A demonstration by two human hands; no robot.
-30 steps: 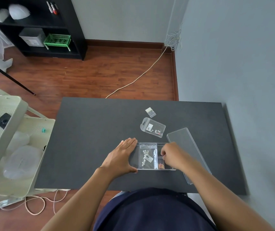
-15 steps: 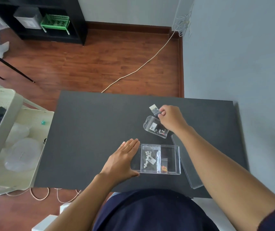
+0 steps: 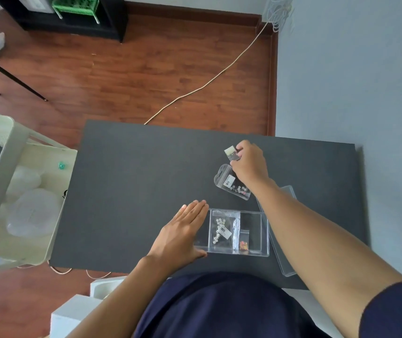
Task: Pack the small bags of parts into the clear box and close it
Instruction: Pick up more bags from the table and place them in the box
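Observation:
The clear box (image 3: 259, 253) sits open near the front edge of the dark table (image 3: 134, 191). Inside it lie a bag of white flower-shaped parts (image 3: 223, 230) and a tiny bag of orange parts (image 3: 244, 242). My left hand (image 3: 183, 232) rests flat against the box's left end, fingers together. My right hand (image 3: 250, 164) reaches to the far side and pinches the small bag (image 3: 230, 153) between its fingertips. A larger clear bag with a label (image 3: 229, 182) lies just below that hand. The clear lid (image 3: 285, 262) lies to the right, partly under my right forearm.
A cream plastic cart (image 3: 7, 196) holding white items stands against the table's left edge. The grey wall (image 3: 353, 81) runs close along the right side. A cable (image 3: 207, 84) crosses the wooden floor beyond the table. A black shelf unit (image 3: 78, 18) is at the far left.
My right hand left the box, travelled to the far bags and took hold of the small one. My left hand stayed beside the box. The camera tilted down.

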